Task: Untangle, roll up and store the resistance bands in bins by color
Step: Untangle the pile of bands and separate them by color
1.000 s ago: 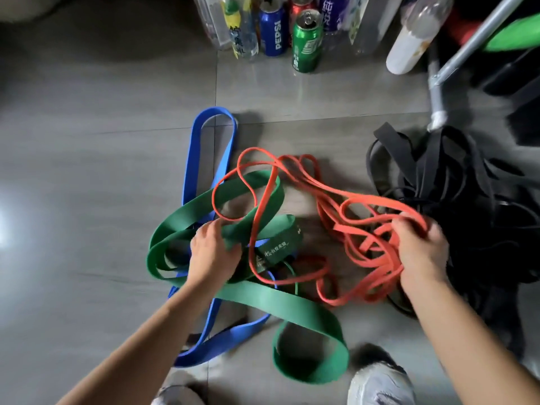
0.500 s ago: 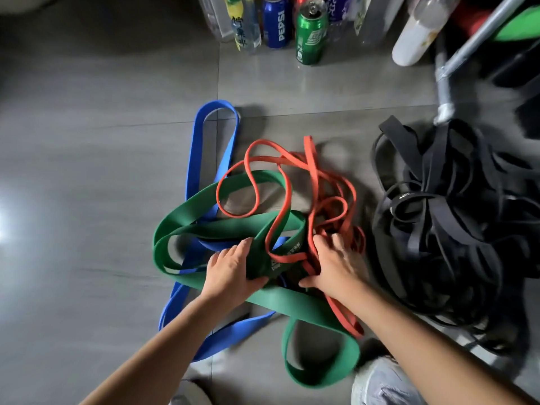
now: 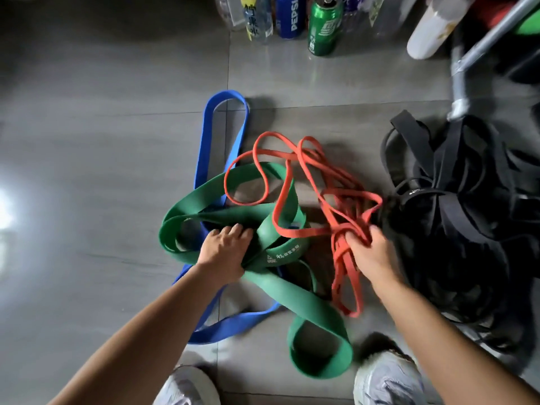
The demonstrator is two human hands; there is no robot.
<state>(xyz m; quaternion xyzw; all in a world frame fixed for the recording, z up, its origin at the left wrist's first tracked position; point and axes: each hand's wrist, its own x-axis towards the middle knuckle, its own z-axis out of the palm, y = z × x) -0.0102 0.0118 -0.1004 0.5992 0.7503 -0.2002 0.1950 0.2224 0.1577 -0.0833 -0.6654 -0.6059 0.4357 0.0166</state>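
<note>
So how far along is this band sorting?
Nothing looks done: no band is rolled and no bin is in view. In hand: the left hand holds the green band and the right hand grips the red band that crosses it. Left: the blue band underneath, the black pile, all rolling and storing.

— Entry one, wide blue rubber band point(image 3: 204, 135): what's lost?
— Its middle, under the broad green rubber band point(image 3: 292, 290).
— Entry two?
— Your right hand point(image 3: 371, 252): fingertips buried in thin orange rubber loops point(image 3: 304, 232). Blue drink can point(image 3: 289, 19): top cropped.
</note>
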